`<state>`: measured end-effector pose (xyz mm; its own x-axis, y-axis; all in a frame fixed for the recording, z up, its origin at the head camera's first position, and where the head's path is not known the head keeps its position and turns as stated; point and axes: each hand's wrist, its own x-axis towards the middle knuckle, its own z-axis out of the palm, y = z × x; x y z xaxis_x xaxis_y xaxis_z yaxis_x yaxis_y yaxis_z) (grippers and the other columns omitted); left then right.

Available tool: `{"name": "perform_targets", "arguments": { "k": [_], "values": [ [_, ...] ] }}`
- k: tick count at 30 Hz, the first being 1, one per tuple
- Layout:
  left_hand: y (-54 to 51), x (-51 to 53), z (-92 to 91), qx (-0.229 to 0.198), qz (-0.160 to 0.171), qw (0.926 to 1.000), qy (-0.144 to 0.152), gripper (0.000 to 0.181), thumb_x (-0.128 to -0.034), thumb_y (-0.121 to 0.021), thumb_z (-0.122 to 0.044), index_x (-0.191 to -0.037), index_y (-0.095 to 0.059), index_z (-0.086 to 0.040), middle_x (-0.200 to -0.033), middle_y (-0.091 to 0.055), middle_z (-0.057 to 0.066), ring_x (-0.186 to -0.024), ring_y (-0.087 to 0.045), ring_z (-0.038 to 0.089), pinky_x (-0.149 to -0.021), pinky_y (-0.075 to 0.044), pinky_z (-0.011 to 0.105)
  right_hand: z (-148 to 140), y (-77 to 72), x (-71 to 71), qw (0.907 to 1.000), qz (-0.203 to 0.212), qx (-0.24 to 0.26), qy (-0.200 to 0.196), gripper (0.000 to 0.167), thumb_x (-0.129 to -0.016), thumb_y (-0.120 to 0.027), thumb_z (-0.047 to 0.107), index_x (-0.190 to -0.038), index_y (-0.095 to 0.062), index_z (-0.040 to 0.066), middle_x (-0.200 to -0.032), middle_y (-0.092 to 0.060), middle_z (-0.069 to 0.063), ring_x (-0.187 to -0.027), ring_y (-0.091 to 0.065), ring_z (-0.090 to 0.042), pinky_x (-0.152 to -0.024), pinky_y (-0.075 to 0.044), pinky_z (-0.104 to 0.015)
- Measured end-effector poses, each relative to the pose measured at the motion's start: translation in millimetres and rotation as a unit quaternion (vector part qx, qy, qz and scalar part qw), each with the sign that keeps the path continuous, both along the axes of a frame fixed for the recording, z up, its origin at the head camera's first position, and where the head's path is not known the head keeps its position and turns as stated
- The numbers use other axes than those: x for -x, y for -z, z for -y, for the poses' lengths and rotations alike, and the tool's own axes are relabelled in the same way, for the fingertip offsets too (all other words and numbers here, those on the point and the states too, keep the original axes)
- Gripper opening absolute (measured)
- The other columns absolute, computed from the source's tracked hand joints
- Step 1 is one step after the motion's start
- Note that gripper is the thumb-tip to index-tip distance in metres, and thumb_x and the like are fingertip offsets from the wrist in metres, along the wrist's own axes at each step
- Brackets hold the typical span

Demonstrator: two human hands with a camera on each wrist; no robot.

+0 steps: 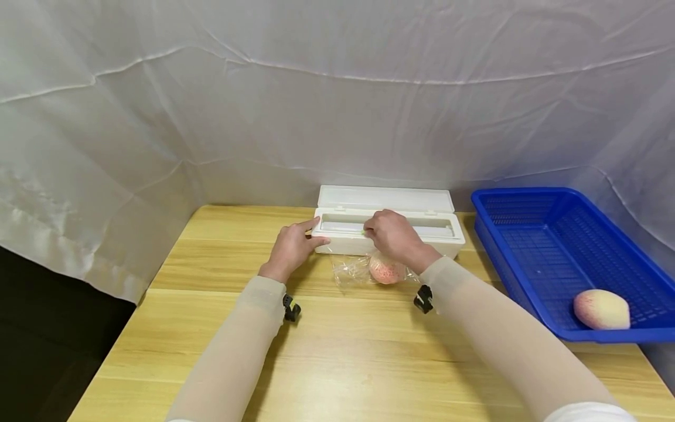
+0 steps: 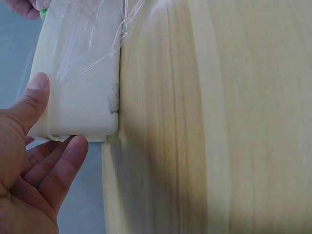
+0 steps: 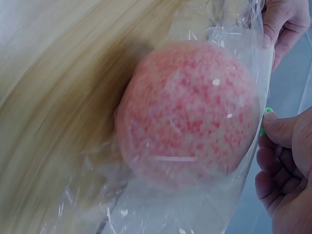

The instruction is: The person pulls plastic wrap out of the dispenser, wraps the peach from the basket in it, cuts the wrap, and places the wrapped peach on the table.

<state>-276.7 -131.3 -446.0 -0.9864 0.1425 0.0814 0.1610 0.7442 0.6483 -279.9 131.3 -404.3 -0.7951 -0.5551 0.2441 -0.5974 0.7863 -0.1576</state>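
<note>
A white cling film dispenser box (image 1: 343, 246) stands at the back of the table, its lid (image 1: 387, 196) raised behind it. My left hand (image 1: 292, 249) grips the box's left end, the thumb on one face and the fingers against the end in the left wrist view. Over the middle of the box, my right hand (image 1: 392, 234) pinches a small green slide cutter (image 3: 266, 120) between thumb and curled index finger. Clear cling film (image 1: 347, 273) hangs down the front of the box. A pink speckled peach (image 3: 190, 112) lies in front of the box, with film over and around it.
At the right, a blue plastic basket (image 1: 538, 319) holds another peach (image 1: 601, 309). The wooden table (image 1: 337, 363) spreads in front of the box. Pale grey cloth (image 1: 316, 117) hangs behind and at both sides.
</note>
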Motion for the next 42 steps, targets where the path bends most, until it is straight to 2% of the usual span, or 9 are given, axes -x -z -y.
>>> {"name": "perform_targets", "arguments": {
  "k": [3, 7, 10, 15, 21, 27, 42],
  "values": [
    [0.1, -0.2, 0.1, -0.001, 0.003, 1.0000, 0.001, 0.070, -0.0949, -0.076, -0.045, -0.156, -0.052, -0.021, -0.121, -0.074, 0.017, -0.059, -0.038, 0.014, -0.058, -0.042, 0.029, -5, -0.1, -0.8, 1.0000, 0.000, 0.001, 0.002, 0.012, -0.100, -0.071, 0.011, -0.104, -0.080, 0.005, -0.099, -0.078, -0.009, -0.097, -0.070, -0.028, -0.096, -0.058, -0.044],
    [0.8, 0.0, 0.0, -0.003, 0.001, 1.0000, -0.001, 0.070, -0.0945, -0.077, -0.045, -0.156, -0.053, -0.020, -0.117, -0.075, 0.016, -0.058, -0.038, 0.013, -0.057, -0.042, 0.028, -12, 1.1, -1.1, 1.0000, -0.004, 0.002, 0.000, 0.011, -0.100, -0.071, 0.011, -0.103, -0.080, 0.004, -0.098, -0.077, -0.009, -0.096, -0.070, -0.028, -0.094, -0.058, -0.044],
    [1.4, 0.3, -0.5, -0.004, 0.000, 1.0000, -0.002, 0.070, -0.0941, -0.077, -0.044, -0.156, -0.053, -0.020, -0.118, -0.075, 0.016, -0.059, -0.041, 0.013, -0.056, -0.042, 0.028, -17, 2.0, -1.0, 1.0000, -0.009, 0.000, -0.001, 0.012, -0.101, -0.071, 0.011, -0.104, -0.080, 0.004, -0.098, -0.077, -0.009, -0.096, -0.070, -0.029, -0.094, -0.059, -0.044],
    [2.2, 1.5, -0.1, 0.000, -0.002, 1.0000, -0.002, 0.071, -0.0938, -0.077, -0.045, -0.156, -0.053, -0.020, -0.131, -0.072, 0.018, -0.061, -0.042, 0.014, -0.057, -0.042, 0.028, -24, 1.8, -0.8, 0.9999, -0.015, 0.002, -0.005, 0.012, -0.100, -0.072, 0.012, -0.104, -0.080, 0.005, -0.099, -0.078, -0.009, -0.097, -0.070, -0.029, -0.094, -0.059, -0.045],
    [2.8, 2.2, 0.7, -0.003, -0.003, 1.0000, -0.001, 0.071, -0.0937, -0.077, -0.045, -0.156, -0.053, -0.020, -0.119, -0.075, 0.017, -0.059, -0.040, 0.013, -0.056, -0.041, 0.028, -31, 1.6, -0.9, 1.0000, -0.009, -0.001, 0.000, 0.012, -0.100, -0.072, 0.011, -0.105, -0.080, 0.005, -0.099, -0.077, -0.009, -0.098, -0.070, -0.029, -0.094, -0.058, -0.045],
    [2.9, 1.5, 0.5, -0.005, -0.005, 1.0000, -0.001, 0.070, -0.0940, -0.077, -0.044, -0.155, -0.053, -0.019, -0.139, -0.068, 0.019, -0.061, -0.041, 0.014, -0.056, -0.042, 0.028, -37, 1.8, -1.6, 1.0000, -0.003, -0.005, 0.001, 0.012, -0.101, -0.070, 0.011, -0.106, -0.080, 0.005, -0.100, -0.077, -0.009, -0.099, -0.070, -0.030, -0.096, -0.058, -0.047],
    [3.1, 2.9, 1.3, -0.002, -0.004, 1.0000, -0.002, 0.070, -0.0941, -0.076, -0.047, -0.155, -0.054, -0.021, -0.148, -0.061, 0.018, -0.063, -0.040, 0.016, -0.059, -0.043, 0.030, -52, 1.3, -1.9, 0.9998, -0.015, -0.015, -0.002, 0.009, -0.100, -0.071, 0.009, -0.103, -0.079, 0.005, -0.096, -0.076, -0.008, -0.095, -0.069, -0.029, -0.090, -0.058, -0.046]
  ]
}}
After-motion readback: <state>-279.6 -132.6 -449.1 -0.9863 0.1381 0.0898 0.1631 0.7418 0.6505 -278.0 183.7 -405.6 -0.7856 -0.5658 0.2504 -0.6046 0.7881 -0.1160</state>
